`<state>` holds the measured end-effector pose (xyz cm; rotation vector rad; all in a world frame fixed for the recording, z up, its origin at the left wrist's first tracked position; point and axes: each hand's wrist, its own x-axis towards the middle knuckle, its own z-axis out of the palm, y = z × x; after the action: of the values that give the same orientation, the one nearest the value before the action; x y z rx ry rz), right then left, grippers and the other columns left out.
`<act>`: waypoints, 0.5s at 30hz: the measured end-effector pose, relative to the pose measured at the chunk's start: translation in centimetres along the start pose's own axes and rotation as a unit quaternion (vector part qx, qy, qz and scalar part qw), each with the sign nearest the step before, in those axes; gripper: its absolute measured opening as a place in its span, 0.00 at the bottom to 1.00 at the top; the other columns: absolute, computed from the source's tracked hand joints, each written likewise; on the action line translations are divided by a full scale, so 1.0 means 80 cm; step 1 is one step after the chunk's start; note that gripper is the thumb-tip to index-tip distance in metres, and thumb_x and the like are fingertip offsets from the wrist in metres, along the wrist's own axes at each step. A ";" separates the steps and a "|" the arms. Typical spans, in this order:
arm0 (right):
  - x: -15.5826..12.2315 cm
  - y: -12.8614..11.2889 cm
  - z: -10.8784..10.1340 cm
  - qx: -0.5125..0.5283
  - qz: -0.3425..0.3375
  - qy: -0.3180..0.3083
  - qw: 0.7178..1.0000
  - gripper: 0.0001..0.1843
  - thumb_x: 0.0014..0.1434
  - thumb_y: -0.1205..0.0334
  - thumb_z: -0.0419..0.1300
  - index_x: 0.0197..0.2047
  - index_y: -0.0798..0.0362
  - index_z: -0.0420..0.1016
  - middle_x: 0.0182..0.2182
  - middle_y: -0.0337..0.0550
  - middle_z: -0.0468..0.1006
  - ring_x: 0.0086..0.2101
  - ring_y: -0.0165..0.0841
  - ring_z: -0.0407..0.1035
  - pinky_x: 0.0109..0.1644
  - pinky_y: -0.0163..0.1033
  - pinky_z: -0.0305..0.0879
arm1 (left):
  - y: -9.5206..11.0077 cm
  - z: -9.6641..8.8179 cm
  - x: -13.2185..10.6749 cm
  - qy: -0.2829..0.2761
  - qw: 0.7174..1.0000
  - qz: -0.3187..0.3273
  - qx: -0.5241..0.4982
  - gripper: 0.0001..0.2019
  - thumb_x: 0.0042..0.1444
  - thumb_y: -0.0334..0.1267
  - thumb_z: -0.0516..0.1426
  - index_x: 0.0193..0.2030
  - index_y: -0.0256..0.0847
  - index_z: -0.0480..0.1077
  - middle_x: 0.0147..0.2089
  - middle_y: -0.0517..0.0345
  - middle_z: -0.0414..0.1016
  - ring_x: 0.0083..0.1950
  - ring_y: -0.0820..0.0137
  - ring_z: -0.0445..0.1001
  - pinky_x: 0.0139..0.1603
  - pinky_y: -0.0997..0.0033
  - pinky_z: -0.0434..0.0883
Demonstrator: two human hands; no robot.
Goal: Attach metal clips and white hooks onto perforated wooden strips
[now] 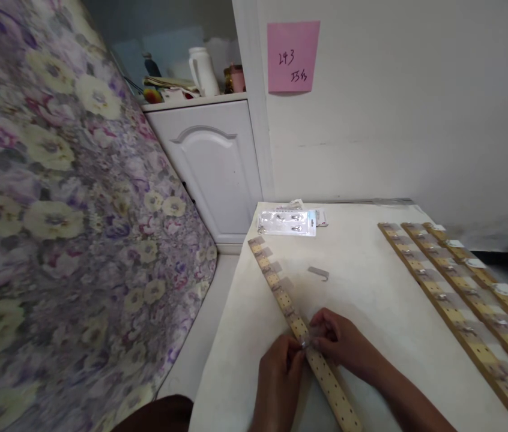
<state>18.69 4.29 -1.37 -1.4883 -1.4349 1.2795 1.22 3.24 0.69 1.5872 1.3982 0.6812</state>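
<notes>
A long wooden strip (326, 378) with rows of small holes lies slantwise on the white table in front of me. Its far half carries several small metal hooks with clear plastic flaps. My left hand (278, 366) is at the strip's left edge, thumb and forefinger pinched on a small shiny metal piece (304, 342). From the right side, my right hand (341, 342) pinches a small clear plastic piece (315, 333) beside it. The fingertips of both hands nearly meet over the strip and partly hide these pieces.
A small grey hooked piece (318, 273) lies on the white table (236, 336). Clear hook packs (287, 222) are at the far edge. Several fitted strips (441, 294) lie on the right. A floral curtain (78, 210) hangs left, with a white cabinet (213, 168) behind.
</notes>
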 end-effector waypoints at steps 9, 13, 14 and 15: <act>-0.001 -0.002 0.001 -0.022 0.001 0.012 1.000 0.09 0.49 0.69 0.59 0.36 0.51 0.67 0.23 0.32 0.68 0.25 0.26 0.62 0.27 0.30 0.56 | 0.003 -0.002 -0.001 -0.008 1.000 0.002 0.004 0.05 0.55 0.36 0.51 0.31 0.42 0.67 0.29 0.62 0.71 0.32 0.70 0.68 0.33 0.74 0.63; -0.002 -0.004 0.002 -0.029 0.000 0.019 0.999 0.10 0.49 0.70 0.59 0.36 0.51 0.67 0.23 0.32 0.68 0.25 0.26 0.62 0.27 0.31 0.56 | 0.003 -0.001 0.000 -0.006 1.000 0.005 0.009 0.05 0.55 0.36 0.51 0.30 0.42 0.66 0.29 0.62 0.70 0.32 0.70 0.68 0.33 0.74 0.62; -0.002 -0.004 0.002 -0.031 0.000 0.022 0.999 0.10 0.49 0.70 0.59 0.36 0.51 0.67 0.23 0.33 0.68 0.25 0.26 0.62 0.28 0.31 0.56 | 0.003 -0.001 0.000 -0.006 1.000 0.005 0.009 0.05 0.55 0.36 0.51 0.30 0.42 0.66 0.29 0.62 0.70 0.32 0.70 0.68 0.34 0.74 0.62; -0.002 -0.005 0.003 -0.032 -0.001 0.023 0.999 0.10 0.49 0.70 0.59 0.36 0.51 0.67 0.24 0.33 0.69 0.25 0.26 0.62 0.28 0.31 0.57 | 0.004 -0.001 0.000 -0.006 1.000 0.004 0.009 0.05 0.55 0.36 0.51 0.30 0.42 0.66 0.29 0.62 0.70 0.32 0.70 0.68 0.34 0.74 0.62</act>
<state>18.40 4.14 -1.02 -1.5492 -1.4586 1.1999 1.27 3.30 0.98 1.6096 1.3928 0.6639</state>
